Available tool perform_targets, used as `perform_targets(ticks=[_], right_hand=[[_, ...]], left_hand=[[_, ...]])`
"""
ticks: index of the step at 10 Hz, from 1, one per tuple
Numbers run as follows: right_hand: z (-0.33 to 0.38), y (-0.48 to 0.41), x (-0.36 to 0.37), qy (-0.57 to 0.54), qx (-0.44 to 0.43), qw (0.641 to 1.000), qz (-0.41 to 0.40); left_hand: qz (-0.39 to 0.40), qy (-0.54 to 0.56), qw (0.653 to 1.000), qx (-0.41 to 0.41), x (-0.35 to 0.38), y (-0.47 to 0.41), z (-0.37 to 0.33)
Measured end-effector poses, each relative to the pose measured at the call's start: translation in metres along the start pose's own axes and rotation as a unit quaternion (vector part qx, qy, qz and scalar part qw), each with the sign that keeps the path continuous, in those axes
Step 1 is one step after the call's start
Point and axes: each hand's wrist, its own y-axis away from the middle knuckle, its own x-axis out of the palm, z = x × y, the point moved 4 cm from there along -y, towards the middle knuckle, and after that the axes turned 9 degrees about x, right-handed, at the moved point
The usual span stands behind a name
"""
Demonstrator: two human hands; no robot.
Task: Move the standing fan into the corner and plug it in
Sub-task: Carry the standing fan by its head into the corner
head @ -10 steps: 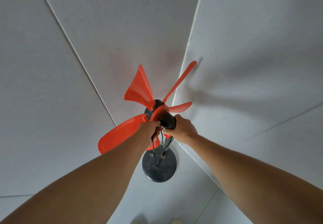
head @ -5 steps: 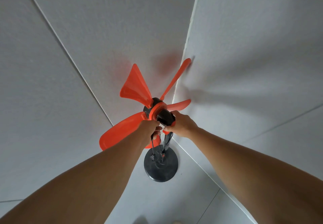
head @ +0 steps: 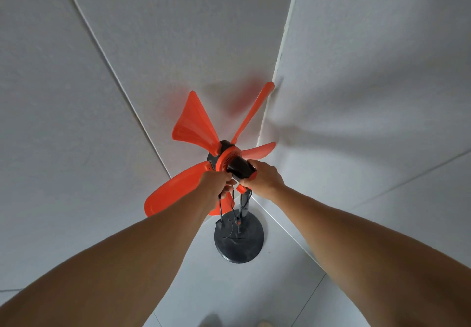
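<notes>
Bare indoor room, likely home. Plain white textured walls [head: 369, 59] meet at corner [head: 279, 71]. Pale tiled floor [head: 237, 291] with thin grout lines. Household standing fan [head: 224, 163] with orange blades.

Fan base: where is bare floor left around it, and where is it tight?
Bare floor lies in front of the fan base, toward the person. Tight: the right wall runs close beside the base, and a blade tip nearly meets the corner.
</notes>
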Motion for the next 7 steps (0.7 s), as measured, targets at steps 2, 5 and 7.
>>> perform_targets(ticks=[2,5,7], right_hand=[[0.003,-0.005,0.0,-0.002,0.015,1.0,0.004],[-0.003,0.008,-0.019,0.045,0.037,0.997,0.048],[0.003,0.038,-0.037,0.041,0.032,0.998,0.036]], left_hand=[[0.026,-0.014,0.999,0.013,-0.001,0.007,-0.001],[0.072,-0.14,0.986,0.059,-0.001,0.031,-0.018],[0.107,-0.219,0.964,0.105,-0.006,0.055,-0.03]])
